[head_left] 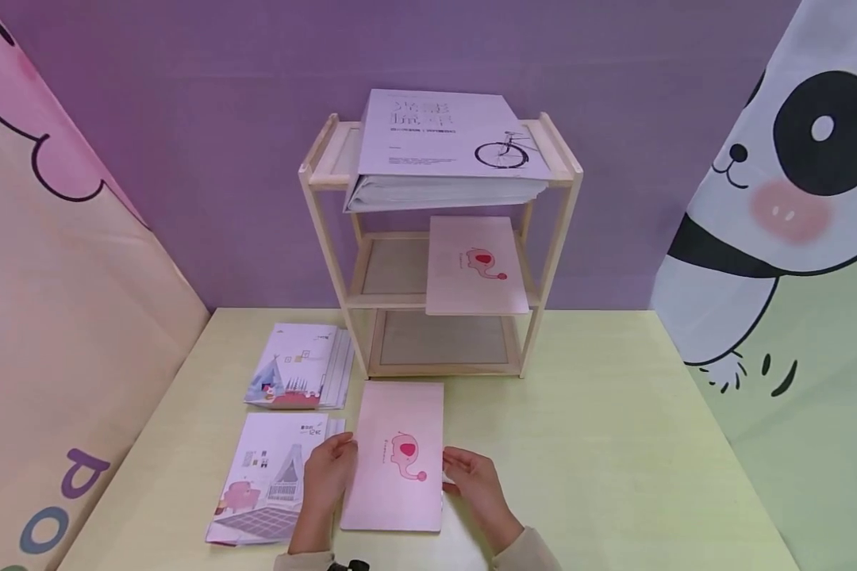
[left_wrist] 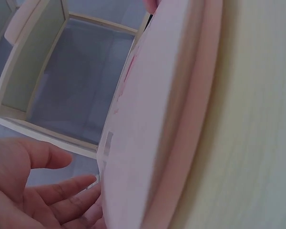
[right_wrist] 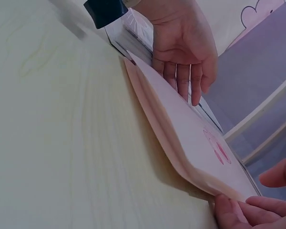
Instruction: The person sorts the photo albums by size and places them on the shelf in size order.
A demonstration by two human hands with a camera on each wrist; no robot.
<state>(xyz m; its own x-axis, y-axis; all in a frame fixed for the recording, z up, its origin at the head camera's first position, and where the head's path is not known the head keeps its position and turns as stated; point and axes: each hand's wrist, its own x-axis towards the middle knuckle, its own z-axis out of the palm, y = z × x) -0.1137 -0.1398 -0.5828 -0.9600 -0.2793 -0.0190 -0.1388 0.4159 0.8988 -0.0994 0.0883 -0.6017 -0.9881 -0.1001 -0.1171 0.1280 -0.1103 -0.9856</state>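
A pink booklet [head_left: 391,456] with a red elephant on its cover lies on the table. Its edge shows pink layers in both wrist views, slightly parted. My left hand [head_left: 329,468] is at its left edge; in the right wrist view that hand's fingers [right_wrist: 183,78] look straight against the side. On the opposite edge, my right hand [head_left: 477,488] touches the booklet with its fingertips. The right wrist view shows the right thumb [right_wrist: 279,172] standing apart from the cover. A similar pink booklet [head_left: 474,266] lies on the rack's middle shelf, jutting over its front.
Behind stands a wooden three-tier rack [head_left: 446,369]. A thick white book [head_left: 450,135] with a bicycle picture lies on its top. Two stacks of illustrated booklets, a far one [head_left: 296,365] and a near one [head_left: 271,476], lie to the left on the pale table [head_left: 614,444].
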